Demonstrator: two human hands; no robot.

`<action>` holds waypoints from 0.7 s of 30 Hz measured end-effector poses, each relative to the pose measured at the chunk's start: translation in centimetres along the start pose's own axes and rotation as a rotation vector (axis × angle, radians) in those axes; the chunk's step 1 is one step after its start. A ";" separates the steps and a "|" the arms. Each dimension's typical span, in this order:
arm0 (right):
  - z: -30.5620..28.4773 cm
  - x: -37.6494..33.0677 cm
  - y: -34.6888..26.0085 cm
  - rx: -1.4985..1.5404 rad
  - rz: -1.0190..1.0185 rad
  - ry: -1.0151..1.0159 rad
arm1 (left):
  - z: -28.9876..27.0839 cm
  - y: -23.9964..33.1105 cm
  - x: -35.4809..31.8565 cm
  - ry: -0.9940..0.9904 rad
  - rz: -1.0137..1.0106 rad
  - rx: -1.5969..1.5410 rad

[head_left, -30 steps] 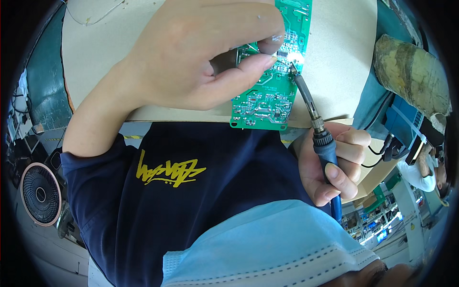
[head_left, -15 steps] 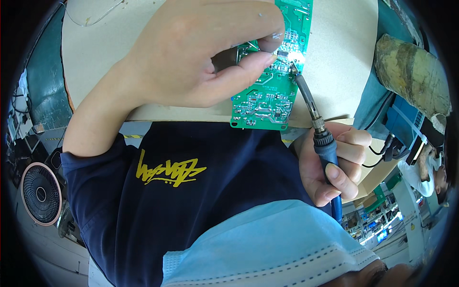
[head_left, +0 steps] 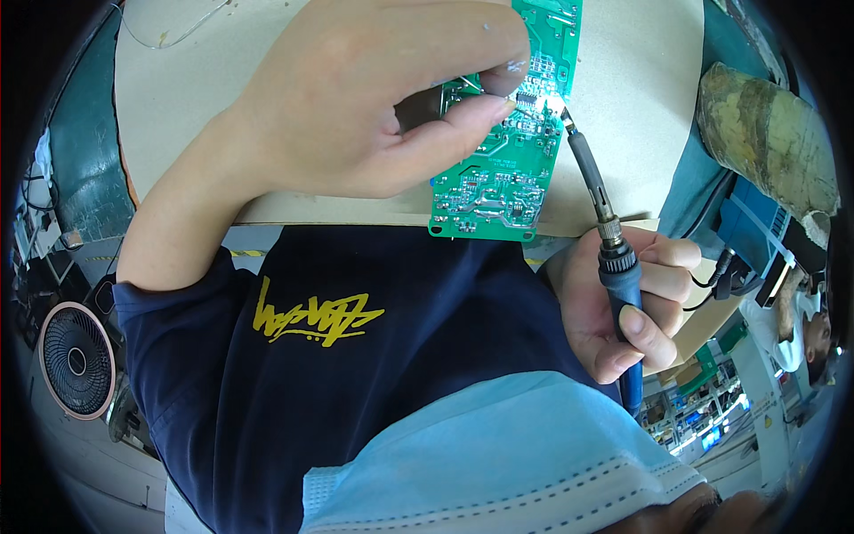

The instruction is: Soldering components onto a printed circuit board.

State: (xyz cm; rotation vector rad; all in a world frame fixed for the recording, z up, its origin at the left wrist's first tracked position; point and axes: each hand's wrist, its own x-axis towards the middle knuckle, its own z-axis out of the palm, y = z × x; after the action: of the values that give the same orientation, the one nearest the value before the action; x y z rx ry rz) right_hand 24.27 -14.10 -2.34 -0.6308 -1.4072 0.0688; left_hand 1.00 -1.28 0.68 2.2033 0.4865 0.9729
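Note:
A green circuit board (head_left: 498,178) lies solder side up on the beige table (head_left: 196,107), overhanging its near edge. My left hand (head_left: 374,107) covers the board's upper left part, with thumb and forefinger pinched together on what looks like a thin wire; the pinched thing is mostly hidden. My right hand (head_left: 614,311) grips the blue handle of a soldering iron (head_left: 592,191). The iron's tip touches the board's right edge, right beside my left fingertips.
A brownish wrapped roll (head_left: 765,133) sits at the table's right side, with black cables (head_left: 721,276) below it. A round fan (head_left: 76,360) stands at the lower left. Another person (head_left: 801,311) is at the right rim. My blue face mask (head_left: 498,454) fills the bottom.

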 end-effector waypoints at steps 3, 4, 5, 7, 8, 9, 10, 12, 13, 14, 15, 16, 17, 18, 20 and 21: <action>0.1 0.3 0.0 -0.007 0.029 0.008 | 0.4 -0.2 0.1 0.049 0.014 -0.037; 0.1 0.5 0.0 -0.011 0.033 -0.015 | 0.5 -0.2 0.3 0.066 0.018 -0.058; 0.1 0.8 -0.2 -0.016 0.035 -0.038 | 0.3 -0.1 0.3 0.076 0.017 -0.088; 0.0 1.4 -0.6 -0.048 0.034 -0.066 | -0.2 0.2 0.4 0.056 0.011 -0.091; 0.1 1.7 -1.0 -0.074 0.031 -0.072 | -0.7 0.4 0.4 0.024 0.003 -0.062; 0.1 1.9 -1.1 -0.075 0.008 -0.077 | -0.7 0.5 0.5 0.008 -0.006 -0.051; 0.2 2.1 -1.2 -0.104 0.003 -0.094 | -0.9 0.6 0.5 -0.008 -0.014 -0.039; 0.3 2.5 -1.2 -0.117 -0.033 -0.126 | -0.8 0.5 0.6 -0.003 -0.009 -0.039; 0.4 2.7 -1.3 -0.126 -0.046 -0.143 | -0.7 0.5 0.5 0.004 0.007 -0.035; 0.4 2.9 -1.4 -0.135 -0.058 -0.159 | -0.4 0.4 0.6 0.021 0.048 -0.021; 0.4 3.1 -1.6 -0.145 -0.053 -0.184 | -0.3 0.4 0.4 0.032 0.057 -0.014; 0.4 3.2 -1.7 -0.149 -0.049 -0.202 | -0.1 0.3 0.4 0.042 0.066 -0.007; 0.4 3.3 -1.8 -0.154 -0.046 -0.221 | -0.1 0.3 0.3 0.045 0.042 -0.007; 0.4 3.3 -1.9 -0.155 -0.043 -0.232 | -0.1 0.3 0.2 0.049 0.035 -0.006; 0.5 3.3 -1.9 -0.156 -0.042 -0.249 | 0.1 0.2 0.0 0.059 0.035 -0.005; 0.5 3.3 -2.0 -0.156 -0.042 -0.255 | 0.1 0.2 0.0 0.065 0.040 -0.002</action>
State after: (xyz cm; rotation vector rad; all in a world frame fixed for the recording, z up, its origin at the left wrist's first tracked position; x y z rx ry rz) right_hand 23.81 -14.22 1.49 -0.7404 -1.6830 0.0052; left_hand 1.06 -1.45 0.72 2.1921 0.4726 1.0682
